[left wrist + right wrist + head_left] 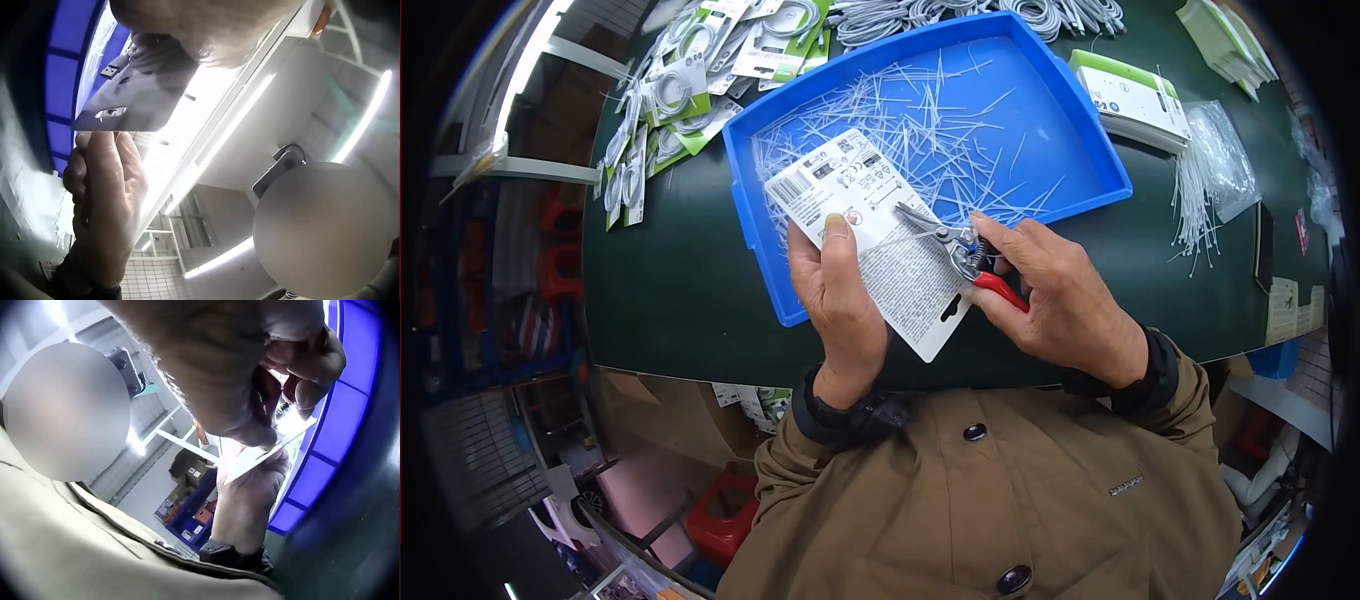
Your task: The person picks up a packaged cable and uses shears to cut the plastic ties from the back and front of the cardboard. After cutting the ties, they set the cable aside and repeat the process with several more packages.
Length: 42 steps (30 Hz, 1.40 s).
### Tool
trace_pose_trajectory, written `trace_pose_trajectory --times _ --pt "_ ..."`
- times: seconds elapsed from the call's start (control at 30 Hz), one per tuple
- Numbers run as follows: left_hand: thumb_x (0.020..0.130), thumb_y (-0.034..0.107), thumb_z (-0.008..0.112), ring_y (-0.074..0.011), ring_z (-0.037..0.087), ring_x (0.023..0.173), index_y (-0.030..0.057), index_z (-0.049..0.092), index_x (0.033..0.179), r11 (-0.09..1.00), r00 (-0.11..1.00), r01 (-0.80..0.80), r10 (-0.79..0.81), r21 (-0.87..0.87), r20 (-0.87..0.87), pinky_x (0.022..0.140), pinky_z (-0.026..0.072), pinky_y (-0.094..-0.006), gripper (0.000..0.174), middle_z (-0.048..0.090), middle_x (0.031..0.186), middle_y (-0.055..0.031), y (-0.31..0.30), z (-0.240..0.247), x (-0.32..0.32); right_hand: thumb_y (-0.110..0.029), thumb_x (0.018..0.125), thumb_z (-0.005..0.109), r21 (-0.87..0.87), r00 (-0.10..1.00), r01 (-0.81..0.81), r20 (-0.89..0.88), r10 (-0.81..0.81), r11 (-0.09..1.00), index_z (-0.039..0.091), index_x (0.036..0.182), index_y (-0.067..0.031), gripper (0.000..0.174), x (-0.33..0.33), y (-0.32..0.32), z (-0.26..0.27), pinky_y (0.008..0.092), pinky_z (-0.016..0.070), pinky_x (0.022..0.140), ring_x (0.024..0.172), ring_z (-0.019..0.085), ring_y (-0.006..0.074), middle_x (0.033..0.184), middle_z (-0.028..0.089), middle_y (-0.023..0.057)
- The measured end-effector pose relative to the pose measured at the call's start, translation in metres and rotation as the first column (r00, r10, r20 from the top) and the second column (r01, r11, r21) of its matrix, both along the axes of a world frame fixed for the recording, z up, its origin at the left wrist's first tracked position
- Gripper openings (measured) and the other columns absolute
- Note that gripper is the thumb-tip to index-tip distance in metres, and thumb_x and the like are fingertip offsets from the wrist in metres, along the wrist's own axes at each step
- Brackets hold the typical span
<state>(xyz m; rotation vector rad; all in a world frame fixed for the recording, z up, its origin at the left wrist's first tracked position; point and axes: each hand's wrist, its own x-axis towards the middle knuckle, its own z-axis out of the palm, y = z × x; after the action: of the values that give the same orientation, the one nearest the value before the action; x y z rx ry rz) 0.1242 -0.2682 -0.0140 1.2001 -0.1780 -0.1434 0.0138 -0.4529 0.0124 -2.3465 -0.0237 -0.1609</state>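
My left hand (837, 290) grips a white printed packaging card (905, 300) by its left edge, thumb on top. The card is tilted over the near edge of a blue tray (1040, 105), with its hang slot toward my body. Red-handled cutting pliers (1001, 291) with a coil spring are held in my right hand (1065, 290), their metal nose lying over the card. A thin white strip (890, 243) runs across the card from near my left thumb to the pliers. On the card's other face, the left wrist view shows a USB plug (114, 67).
Many thin white plastic strips (920, 130) lie in the tray. Carded cables (675, 95) pile up at back left, and coiled cables (880, 22) lie behind. Right of the tray are stacked cards (1130, 100), a bundle of white ties (1193, 205) and a clear bag (1225, 160).
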Motion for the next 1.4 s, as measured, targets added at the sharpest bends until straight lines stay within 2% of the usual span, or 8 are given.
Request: trace_pose_trajectory --times 0.17,0.37,0.6,0.67,0.77,0.9,1.17,1.4 --pt "0.114 0.024 0.043 -0.0221 0.072 0.109 -0.0007 0.051 0.144 1.000 1.000 0.011 -0.011 0.001 0.002 0.093 0.0584 -0.0370 0.040 0.068 0.126 -0.0168 -0.004 -0.007 0.003 -0.018 0.087 0.085 0.122 0.996 -0.082 -0.012 0.084 0.989 0.059 0.143 -0.0005 0.065 -0.005 0.001 0.003 0.0440 0.0538 0.070 0.081 0.066 0.0342 0.094 0.063 0.0166" --pt "0.114 0.024 0.043 -0.0222 0.071 0.110 0.0001 0.051 0.144 1.000 1.000 -0.002 0.003 -0.018 0.006 0.094 0.0569 -0.0379 0.039 0.068 0.127 -0.0157 -0.005 -0.009 0.003 -0.019 0.086 0.086 0.125 0.993 -0.116 0.046 0.111 0.985 0.059 0.145 -0.0019 0.067 -0.002 0.003 0.000 0.0441 0.0536 0.072 0.084 0.066 0.0338 0.096 0.063 0.0154" --pt "0.113 0.021 0.044 -0.0144 0.063 0.108 -0.0037 0.048 0.144 1.000 1.000 0.012 -0.012 0.002 -0.013 0.096 0.0519 -0.0332 0.040 0.065 0.124 -0.0133 -0.009 -0.003 -0.001 -0.021 0.086 0.086 0.125 0.993 -0.114 0.034 0.110 0.986 0.058 0.145 -0.0019 0.067 -0.001 0.006 0.000 0.0452 0.0536 0.073 0.085 0.066 0.0343 0.098 0.063 0.0160" --pt "0.113 0.021 0.044 -0.0141 0.063 0.107 -0.0035 0.047 0.145 1.000 0.999 0.007 -0.008 -0.027 -0.034 0.096 0.0520 -0.0330 0.040 0.065 0.123 -0.0132 -0.011 -0.001 -0.004 -0.021 0.086 0.086 0.042 0.993 -0.118 0.023 0.117 0.992 0.058 0.144 -0.0013 0.068 0.000 0.006 0.002 0.0449 0.0538 0.072 0.085 0.066 0.0345 0.098 0.062 0.0163" --pt "0.114 0.023 0.043 -0.0208 0.068 0.113 0.0004 0.048 0.147 0.999 1.000 0.022 -0.022 0.027 0.011 0.098 0.0548 -0.0375 0.040 0.066 0.130 -0.0158 -0.009 -0.002 -0.003 -0.021 0.085 0.086 -0.008 0.992 -0.122 0.037 0.122 0.993 0.058 0.144 0.0001 0.068 -0.001 0.007 0.005 0.0446 0.0539 0.071 0.085 0.066 0.0347 0.098 0.061 0.0165" --pt "0.116 0.019 0.041 -0.0125 0.063 0.107 -0.0030 0.045 0.146 0.999 0.999 0.049 -0.049 -0.024 0.008 0.096 0.0518 -0.0317 0.038 0.065 0.124 -0.0111 -0.015 0.002 -0.002 -0.021 0.086 0.085 -0.041 0.990 -0.120 0.068 0.122 0.992 0.058 0.143 0.0019 0.068 0.000 0.005 0.003 0.0440 0.0540 0.067 0.080 0.066 0.0341 0.098 0.061 0.0168" --pt "0.116 0.023 0.043 -0.0157 0.065 0.113 -0.0015 0.044 0.150 0.991 0.991 0.130 -0.130 0.013 0.042 0.098 0.0533 -0.0335 0.042 0.065 0.130 -0.0140 -0.011 0.000 -0.004 -0.017 0.085 0.086 0.091 0.995 -0.100 0.018 0.099 0.991 0.058 0.144 0.0002 0.067 -0.003 -0.001 0.004 0.0435 0.0536 0.066 0.076 0.065 0.0330 0.092 0.061 0.0161" --pt "0.116 0.024 0.044 -0.0179 0.067 0.117 -0.0015 0.041 0.154 0.966 0.967 0.253 -0.250 -0.053 0.049 0.099 0.0555 -0.0339 0.046 0.064 0.136 -0.0163 -0.008 0.007 -0.011 -0.019 0.086 0.086 0.043 0.997 0.015 0.070 -0.018 0.999 0.058 0.145 0.0008 0.069 0.009 -0.015 0.012 0.0439 0.0538 0.074 0.083 0.066 0.0338 0.093 0.063 0.0156"
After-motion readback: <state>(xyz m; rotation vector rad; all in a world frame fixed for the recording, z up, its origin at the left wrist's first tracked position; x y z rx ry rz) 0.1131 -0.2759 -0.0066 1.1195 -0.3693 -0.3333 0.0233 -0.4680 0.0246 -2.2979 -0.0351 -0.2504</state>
